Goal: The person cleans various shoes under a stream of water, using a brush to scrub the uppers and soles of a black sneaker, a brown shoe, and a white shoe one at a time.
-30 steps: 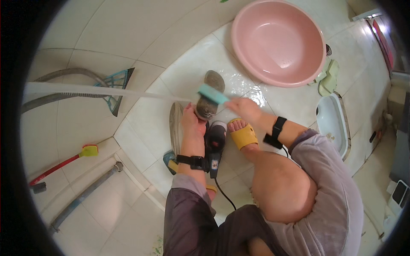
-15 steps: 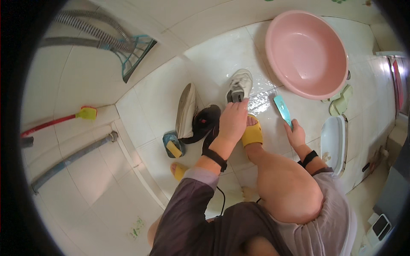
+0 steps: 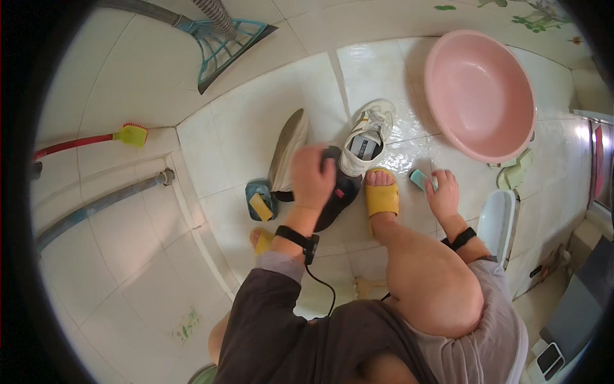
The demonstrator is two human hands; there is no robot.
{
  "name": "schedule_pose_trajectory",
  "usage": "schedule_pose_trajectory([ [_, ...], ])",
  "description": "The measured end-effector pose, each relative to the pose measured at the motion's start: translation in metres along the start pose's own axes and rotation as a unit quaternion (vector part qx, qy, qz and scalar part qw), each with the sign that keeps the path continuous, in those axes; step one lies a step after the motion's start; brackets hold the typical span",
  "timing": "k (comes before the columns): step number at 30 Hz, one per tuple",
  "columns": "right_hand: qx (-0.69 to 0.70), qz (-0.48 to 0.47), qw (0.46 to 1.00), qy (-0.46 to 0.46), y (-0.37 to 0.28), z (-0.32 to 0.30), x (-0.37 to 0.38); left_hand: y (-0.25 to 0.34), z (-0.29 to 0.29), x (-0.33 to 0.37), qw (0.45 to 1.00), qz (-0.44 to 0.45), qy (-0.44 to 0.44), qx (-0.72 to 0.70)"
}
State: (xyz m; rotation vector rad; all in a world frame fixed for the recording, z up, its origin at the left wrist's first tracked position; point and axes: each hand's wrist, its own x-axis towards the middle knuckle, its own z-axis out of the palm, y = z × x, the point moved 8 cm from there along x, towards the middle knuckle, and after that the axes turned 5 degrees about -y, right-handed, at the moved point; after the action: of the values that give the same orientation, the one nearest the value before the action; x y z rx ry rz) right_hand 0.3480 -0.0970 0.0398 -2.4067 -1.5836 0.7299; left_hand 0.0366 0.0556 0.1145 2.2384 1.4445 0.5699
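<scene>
My left hand (image 3: 312, 178), blurred, is over the footwear on the wet floor; its fingers do not show clearly. Beside it lies a black shoe-like item (image 3: 338, 200) with a small red mark, partly covered by the hand. A pale shoe (image 3: 291, 144) leans on its side at the left. Just beyond, a white sneaker (image 3: 377, 121) stands upright, its insole showing. My right hand (image 3: 444, 195) is closed on a turquoise brush (image 3: 418, 179), tilted so that mostly its head shows. My foot in a yellow slipper (image 3: 382, 200) is between the hands.
A pink basin (image 3: 480, 96) stands at the far right, with pale green slippers (image 3: 515, 169) by it. A yellow block in a blue dish (image 3: 262, 212) lies at left. A white tray-like basin (image 3: 495, 214) is at right; a red-handled brush (image 3: 83, 142) and squeegee (image 3: 233, 48) are at the left wall.
My left hand has left the white sneaker and moved left to the black item. The white sneaker now shows its opening. The turquoise brush has tilted in my right hand.
</scene>
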Motion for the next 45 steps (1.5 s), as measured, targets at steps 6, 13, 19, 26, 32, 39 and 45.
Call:
schedule_pose_trajectory([
  [6, 0.421, 0.141, 0.87, -0.216, -0.09, 0.091, 0.075, -0.147, -0.009, -0.073, 0.935, -0.351, -0.003, 0.059],
  [13, 0.344, 0.088, 0.918, -0.175, -0.149, 0.068, 0.102, -0.189, -0.012, -0.09, 0.909, -0.391, -0.025, -0.146],
  [19, 0.287, -0.05, 0.953, -0.089, -0.172, 0.039, 0.14, -0.157, -0.003, -0.07, 0.792, -0.449, -0.033, -0.412],
  [26, 0.205, -0.009, 0.971, -0.122, -0.145, 0.054, 0.167, -0.148, 0.04, -0.052, 0.682, -0.515, -0.051, -0.516],
  [32, 0.024, -0.269, 0.961, 0.056, -0.189, 0.039, 0.121, -0.042, -0.002, 0.022, 0.995, -0.069, 0.068, -0.004],
  [39, -0.176, -0.265, 0.929, -0.189, -0.174, 0.081, 0.14, -0.01, 0.05, 0.052, 0.986, -0.01, -0.129, 0.106],
  [45, -0.163, -0.147, 0.973, -0.075, -0.146, 0.047, 0.148, -0.01, 0.058, 0.059, 0.997, 0.032, -0.064, 0.023],
])
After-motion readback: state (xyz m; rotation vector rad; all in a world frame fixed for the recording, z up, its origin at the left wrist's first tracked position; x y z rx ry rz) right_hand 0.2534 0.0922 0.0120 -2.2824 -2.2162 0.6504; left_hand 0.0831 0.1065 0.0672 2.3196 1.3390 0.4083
